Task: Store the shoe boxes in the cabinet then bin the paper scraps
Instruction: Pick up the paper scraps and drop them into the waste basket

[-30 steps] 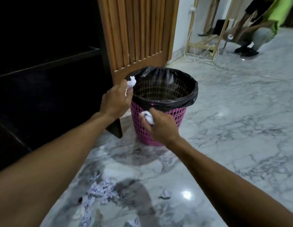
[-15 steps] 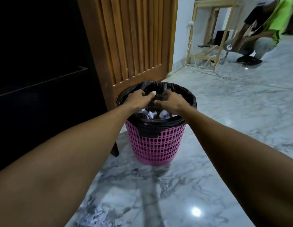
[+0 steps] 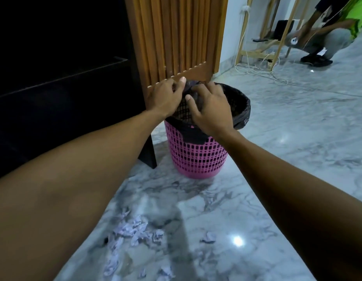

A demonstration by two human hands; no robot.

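Observation:
A pink mesh bin point(image 3: 198, 157) with a black liner point(image 3: 239, 110) stands on the marble floor beside a slatted wooden door. Both my hands are over its mouth. My left hand point(image 3: 166, 96) curls its fingers around a bunched bit of liner at the far left rim. My right hand point(image 3: 211, 111) lies next to it with fingers spread, touching the liner, no paper in it. Crumpled paper scraps point(image 3: 133, 230) lie on the floor near me, one point(image 3: 208, 238) apart to the right. My hands hide the bin's inside. No shoe boxes are in view.
A dark open cabinet point(image 3: 54, 82) fills the left, with its slatted wooden door point(image 3: 176, 37) right behind the bin. A person point(image 3: 328, 35) crouches at the far right by a wooden frame point(image 3: 267, 47) and loose cables point(image 3: 257, 69) on the floor.
A second ago each hand held a crumpled scrap beside the bin. Both then went over the bin and let the paper go; now they sit on the liner at the far rim.

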